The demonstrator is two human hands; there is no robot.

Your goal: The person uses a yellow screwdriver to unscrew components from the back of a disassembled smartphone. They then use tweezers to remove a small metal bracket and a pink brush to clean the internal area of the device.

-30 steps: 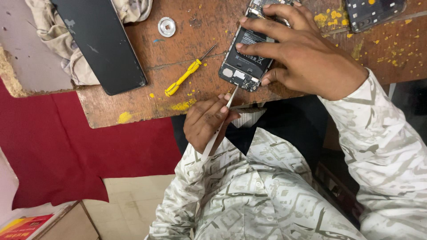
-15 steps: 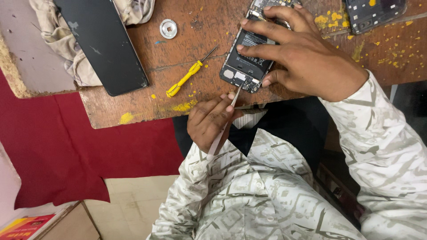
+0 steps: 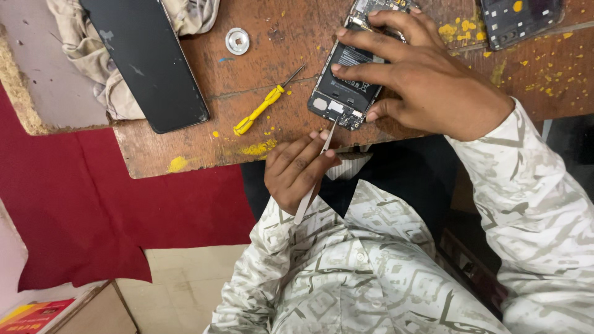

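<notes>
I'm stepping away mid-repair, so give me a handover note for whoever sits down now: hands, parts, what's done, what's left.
Left hand: fingers pinch thin tweezers, tip at the near edge of the opened phone.
Right hand: fingers spread flat on the phone, pinning it to the wooden table.
Nearby: yellow screwdriver left of the phone, black panel on a cloth, round metal washer, second opened device far right.
Done: back is off, battery and board exposed.
Left: nothing visibly lifted out yet; the tweezer work at that edge is probably only beginning.
</notes>
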